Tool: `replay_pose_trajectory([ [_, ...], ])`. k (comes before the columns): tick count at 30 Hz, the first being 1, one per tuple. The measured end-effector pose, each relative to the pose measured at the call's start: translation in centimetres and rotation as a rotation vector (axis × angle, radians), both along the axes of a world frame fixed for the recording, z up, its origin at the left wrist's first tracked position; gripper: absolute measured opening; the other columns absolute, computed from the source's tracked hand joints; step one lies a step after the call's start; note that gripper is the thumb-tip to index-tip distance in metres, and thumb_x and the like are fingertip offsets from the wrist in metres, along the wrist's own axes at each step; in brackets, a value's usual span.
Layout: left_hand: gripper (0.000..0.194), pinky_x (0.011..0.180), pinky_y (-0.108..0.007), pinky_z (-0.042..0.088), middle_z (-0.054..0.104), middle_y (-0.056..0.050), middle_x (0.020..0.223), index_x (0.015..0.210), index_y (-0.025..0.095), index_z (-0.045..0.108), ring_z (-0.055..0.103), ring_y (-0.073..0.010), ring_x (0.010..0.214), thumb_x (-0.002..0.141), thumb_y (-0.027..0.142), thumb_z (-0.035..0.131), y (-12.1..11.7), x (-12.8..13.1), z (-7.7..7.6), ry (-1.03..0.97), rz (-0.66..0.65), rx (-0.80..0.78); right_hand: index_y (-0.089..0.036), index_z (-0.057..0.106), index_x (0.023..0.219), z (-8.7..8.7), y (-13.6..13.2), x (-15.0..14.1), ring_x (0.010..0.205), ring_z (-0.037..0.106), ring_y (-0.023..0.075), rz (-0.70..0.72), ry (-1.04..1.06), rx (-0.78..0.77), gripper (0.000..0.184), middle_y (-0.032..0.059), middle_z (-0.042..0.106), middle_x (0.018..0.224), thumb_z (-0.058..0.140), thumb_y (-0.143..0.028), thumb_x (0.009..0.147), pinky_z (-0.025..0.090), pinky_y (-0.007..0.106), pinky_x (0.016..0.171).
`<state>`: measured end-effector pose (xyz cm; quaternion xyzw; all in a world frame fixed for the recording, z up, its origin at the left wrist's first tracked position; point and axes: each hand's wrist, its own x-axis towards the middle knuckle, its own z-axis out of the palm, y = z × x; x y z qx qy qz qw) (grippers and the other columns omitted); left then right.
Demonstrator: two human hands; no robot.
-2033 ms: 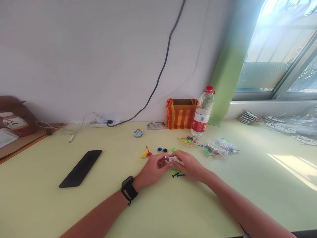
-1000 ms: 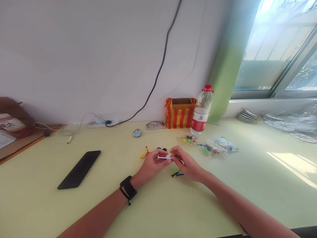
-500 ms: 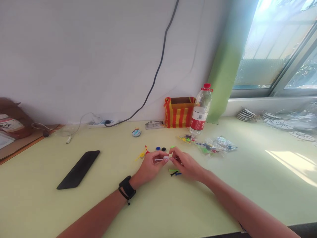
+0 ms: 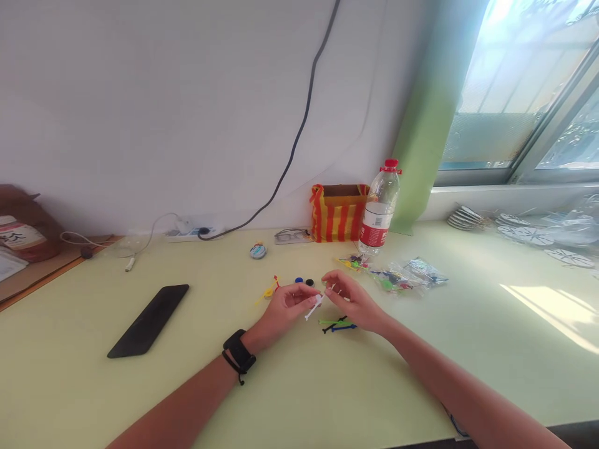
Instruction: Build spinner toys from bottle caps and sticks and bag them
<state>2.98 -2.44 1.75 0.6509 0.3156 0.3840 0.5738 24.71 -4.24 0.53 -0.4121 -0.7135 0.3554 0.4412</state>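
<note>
Between finger and thumb, my left hand [image 4: 286, 305] pinches a small white plastic piece, a round disc with a thin stick [image 4: 311, 310] slanting down toward me. My right hand [image 4: 358, 304] is at the upper end of this white piece, its thumb and fingertips closed around the thin end. Just below the right hand lie green, black and blue plastic sticks [image 4: 333, 327]. Beyond my left fingers are a blue disc [image 4: 298, 280] and a black disc [image 4: 309, 282]. Yellow and red stick pieces [image 4: 268, 292] rest left of them.
A black phone-like slab [image 4: 148, 321] lies at left. Toward the wall stand a striped box [image 4: 337, 215] and a water bottle [image 4: 378, 209], with a small round tin [image 4: 258, 251] and glasses [image 4: 292, 235]. Plastic bags of coloured parts [image 4: 407, 276] lie at right.
The white piece has turned from nearly level to slanting, its near end now pointing down toward me. My right hand has shifted slightly up and right, uncovering more of the coloured sticks.
</note>
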Motion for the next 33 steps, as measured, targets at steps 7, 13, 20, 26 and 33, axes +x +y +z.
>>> replay_pose_trajectory([
  [7, 0.025, 0.080, -0.030, 0.054, 0.074, -0.005, 0.090, 0.104, 0.019, 0.076, 0.066, -0.0160, 0.081, 0.086, 0.036, 0.080, 0.9, -0.2, -1.0, -0.064, 0.071, -0.016, -0.026, 0.060, 0.123, 0.3, -0.3, 0.0, 0.079, 0.058, 0.0171, -0.058, -0.068, 0.114, 0.029, 0.0056, 0.063, 0.101, 0.050, -0.042, 0.102, 0.052, 0.031, 0.069],
  [13, 0.028, 0.085, -0.033, 0.056, 0.075, -0.006, 0.092, 0.104, 0.019, 0.077, 0.069, -0.0190, 0.086, 0.085, 0.039, 0.080, 1.2, -0.4, -1.2, -0.067, 0.128, -0.005, -0.019, 0.061, 0.065, 1.0, -0.7, 0.2, 0.058, 0.048, 0.0128, 0.048, -0.103, -0.029, 0.054, 0.0011, 0.055, 0.068, 0.042, -0.051, 0.104, 0.044, 0.028, 0.059],
  [20, 0.029, 0.087, -0.033, 0.057, 0.075, -0.006, 0.095, 0.104, 0.019, 0.076, 0.070, -0.0184, 0.087, 0.086, 0.041, 0.079, 1.3, -0.3, -1.1, -0.110, 0.208, -0.008, -0.020, 0.056, 0.068, 0.7, 0.2, 0.3, 0.064, 0.049, 0.0150, -0.073, -0.138, 0.063, 0.049, 0.0010, 0.054, 0.068, 0.044, -0.052, 0.103, 0.039, 0.029, 0.060],
  [26, 0.032, 0.087, -0.034, 0.057, 0.075, -0.007, 0.095, 0.105, 0.018, 0.076, 0.070, -0.0183, 0.087, 0.085, 0.043, 0.079, 1.6, -0.4, -0.9, -0.183, 0.288, -0.052, -0.022, 0.057, 0.086, -0.4, 0.8, 0.7, 0.073, 0.055, 0.0192, -0.108, -0.186, 0.136, 0.024, 0.0037, 0.060, 0.079, 0.051, -0.040, 0.101, 0.045, 0.032, 0.064],
  [33, 0.037, 0.081, -0.030, 0.057, 0.075, -0.006, 0.093, 0.101, 0.018, 0.076, 0.071, -0.0172, 0.084, 0.083, 0.049, 0.079, 2.4, -0.9, -0.3, -0.240, 0.417, -0.090, -0.024, 0.065, 0.117, -1.0, 0.9, 1.5, 0.113, 0.058, 0.0288, -0.125, -0.370, 0.280, 0.022, 0.0110, 0.066, 0.114, 0.054, -0.027, 0.098, 0.050, 0.048, 0.098],
])
